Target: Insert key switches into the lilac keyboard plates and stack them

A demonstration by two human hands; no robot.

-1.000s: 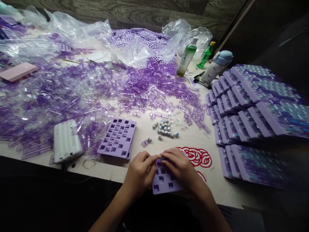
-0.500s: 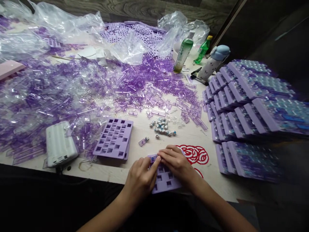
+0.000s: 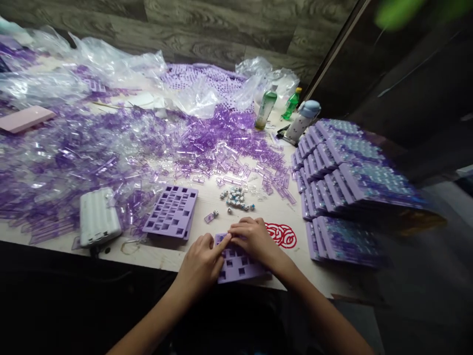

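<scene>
A light purple plate with square holes (image 3: 242, 270) lies at the table's front edge, partly covered by both hands. My left hand (image 3: 202, 259) rests on its left side, index finger stretched to the top edge, other fingers curled. My right hand (image 3: 254, 239) lies over the upper part, its fingertips together beside the left index fingertip. Whatever is under the fingertips is too small to tell. Just beyond are a heap of small metallic switches (image 3: 238, 198) and a clear purple piece (image 3: 209, 217). Another purple plate stack (image 3: 171, 212) sits to the left.
A white device (image 3: 99, 217) stands front left. Clear purple pieces (image 3: 111, 148) cover the table's left and middle. Filled purple plates (image 3: 343, 182) are stacked at right. Behind are a green bottle (image 3: 266, 107), a flask (image 3: 303, 121) and plastic bags (image 3: 121, 61). A red ornament (image 3: 283, 235) lies near my right hand.
The head view has shifted, so the table's contents sit lower at the back and further left on the right side. Both hands stay on the plate, their fingertips still together at its top edge.
</scene>
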